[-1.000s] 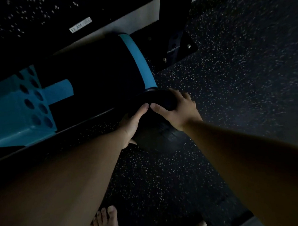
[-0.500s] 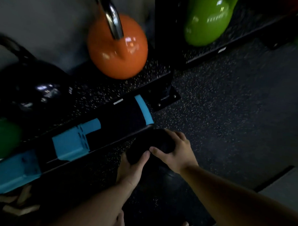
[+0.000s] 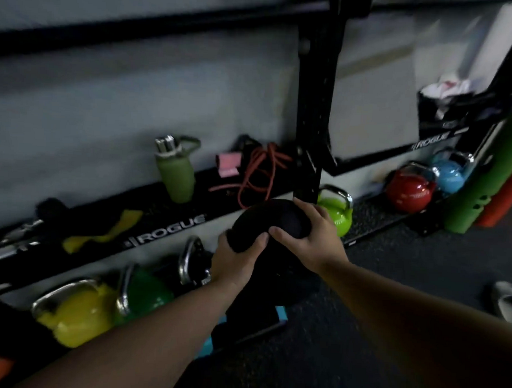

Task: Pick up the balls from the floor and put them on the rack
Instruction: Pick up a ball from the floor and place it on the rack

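Black ball (image 3: 272, 221) held between both hands, off floor (image 3: 391, 282), in front of rack (image 3: 314, 108), level with its ROGUE-marked shelf (image 3: 171, 228). Left hand (image 3: 235, 264) grips near-left side, fingers (image 3: 258, 242) curled onto ball. Right hand (image 3: 308, 240) wraps upper right side, fingers spread over top, thumb pointing toward left hand. Lime kettlebell (image 3: 340, 218) just behind right hand. Green bottle (image 3: 176, 172) and red rope (image 3: 258, 170) on shelf. Yellow kettlebell (image 3: 76, 312) lower left.

The ball (image 3: 272, 221) is partly covered, dim — the rack (image 3: 171, 228) blurred, cut off left.
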{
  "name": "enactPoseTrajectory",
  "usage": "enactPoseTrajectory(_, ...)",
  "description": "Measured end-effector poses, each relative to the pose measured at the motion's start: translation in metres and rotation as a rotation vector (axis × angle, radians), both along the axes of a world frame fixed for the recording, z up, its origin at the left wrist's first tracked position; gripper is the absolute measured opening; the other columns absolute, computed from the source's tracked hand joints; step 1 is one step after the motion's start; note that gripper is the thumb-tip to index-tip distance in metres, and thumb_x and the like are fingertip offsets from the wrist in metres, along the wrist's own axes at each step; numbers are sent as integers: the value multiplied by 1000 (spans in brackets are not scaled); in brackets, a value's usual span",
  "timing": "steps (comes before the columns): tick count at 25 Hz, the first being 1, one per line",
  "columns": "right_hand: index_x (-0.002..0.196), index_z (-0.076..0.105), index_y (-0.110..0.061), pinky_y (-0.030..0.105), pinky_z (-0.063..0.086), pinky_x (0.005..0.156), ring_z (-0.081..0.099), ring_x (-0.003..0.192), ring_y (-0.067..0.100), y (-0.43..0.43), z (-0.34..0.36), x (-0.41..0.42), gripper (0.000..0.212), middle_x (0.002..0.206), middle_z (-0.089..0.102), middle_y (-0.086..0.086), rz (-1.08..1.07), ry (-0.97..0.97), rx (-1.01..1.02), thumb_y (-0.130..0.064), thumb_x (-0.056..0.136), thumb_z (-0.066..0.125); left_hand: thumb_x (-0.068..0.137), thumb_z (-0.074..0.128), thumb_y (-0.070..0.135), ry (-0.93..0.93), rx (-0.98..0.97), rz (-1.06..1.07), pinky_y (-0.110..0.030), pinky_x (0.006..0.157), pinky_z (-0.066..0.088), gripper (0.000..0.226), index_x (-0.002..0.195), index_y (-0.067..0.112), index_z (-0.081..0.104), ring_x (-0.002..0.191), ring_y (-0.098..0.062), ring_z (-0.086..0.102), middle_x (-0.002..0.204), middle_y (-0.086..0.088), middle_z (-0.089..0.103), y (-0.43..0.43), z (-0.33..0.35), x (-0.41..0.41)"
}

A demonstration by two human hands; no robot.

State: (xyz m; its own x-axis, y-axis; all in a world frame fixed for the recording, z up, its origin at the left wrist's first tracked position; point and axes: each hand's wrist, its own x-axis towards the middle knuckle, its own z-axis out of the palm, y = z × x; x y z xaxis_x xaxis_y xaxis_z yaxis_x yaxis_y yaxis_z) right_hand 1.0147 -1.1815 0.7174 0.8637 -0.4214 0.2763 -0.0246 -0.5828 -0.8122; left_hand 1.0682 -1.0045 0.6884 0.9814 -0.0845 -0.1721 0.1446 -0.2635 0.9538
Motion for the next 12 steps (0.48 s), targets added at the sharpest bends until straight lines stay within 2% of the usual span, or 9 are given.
enactPoseTrajectory(3, 145, 57, -28, 43, 45, 111, 55, 130, 27, 44, 110, -22, 90, 138, 56, 6, -16, -181, -57, -67, 68, 82, 66, 82, 70, -134, -53, 0, -29, 85, 46, 89, 140, 27, 57, 110, -19, 66, 118, 6, 66, 44, 115, -24)
enactPoseTrajectory(6, 146, 55, -32, 40, 46, 108, 54, 130, 24, 83, 196, -37, 98, 140, 54, 3, 30, -267, -74, -81, 63, 71, 69, 92, 59, -299, -77, 38, -10, 67, 48, 50, 103, 34, 63, 76, 10, 67, 87, 23, 71, 88, 201, -41)
enactPoseTrajectory(7, 147, 53, -34, 36, 45, 106, 54, 130, 23, 99, 222, -42, 99, 141, 53, 1, 50, -297, -66, -83, 62, 69, 70, 92, 59, -351, -78, 44, -9, 64, 48, 51, 102, 34, 62, 74, 11, 67, 84, 24, 71, 105, 229, -47)
enactPoseTrajectory(8, 147, 52, -35, 32, 43, 103, 53, 131, 23, 114, 247, -45, 99, 141, 51, 0, 67, -331, -53, -84, 63, 69, 65, 89, 67, -384, -76, 33, -14, 70, 52, 63, 110, 32, 61, 81, 5, 68, 92, 20, 72, 120, 258, -55)
enactPoseTrajectory(10, 149, 51, -35, 31, 42, 104, 51, 133, 24, 143, 291, -49, 99, 142, 50, 0, 92, -397, -40, -82, 63, 70, 49, 75, 83, -436, -40, 43, -31, 87, 58, 101, 131, 26, 57, 101, -15, 70, 114, 8, 71, 150, 311, -67)
enactPoseTrajectory(12, 150, 50, -33, 37, 44, 108, 51, 133, 25, 167, 330, -49, 101, 143, 49, 1, 105, -459, -36, -82, 64, 70, 43, 71, 86, -507, -25, 57, -34, 90, 57, 115, 139, 26, 55, 108, -20, 69, 123, 5, 69, 174, 357, -70)
